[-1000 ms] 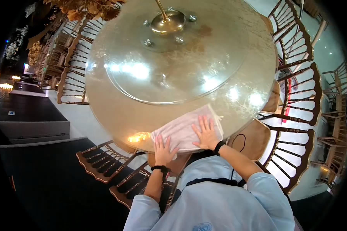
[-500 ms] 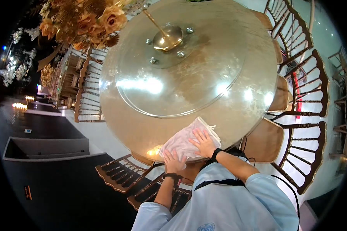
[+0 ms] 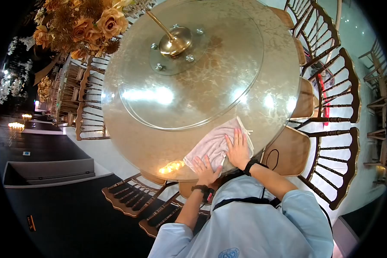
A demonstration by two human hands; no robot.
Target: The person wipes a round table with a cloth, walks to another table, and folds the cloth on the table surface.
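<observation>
A pale pink cloth (image 3: 211, 139) lies spread near the front edge of a round, glossy marbled table (image 3: 133, 150). My left hand (image 3: 206, 171) rests on the cloth's near left part, fingers spread and stretched out. Pressed flat on the right side of the same cloth is my right hand (image 3: 238, 150), its fingers extended. Neither hand grips the fabric. Each wrist carries a dark band.
A round glass turntable (image 3: 193, 99) covers the table's middle, bearing a gold stand (image 3: 175, 42) with flowers (image 3: 90, 26) above. Wooden spindle-backed chairs (image 3: 348, 167) surround the table. More chairs (image 3: 124, 198) stand at the lower left.
Both hands and the cloth have shifted to the right along the table edge, the right hand also slightly away from me. The view has tilted a little.
</observation>
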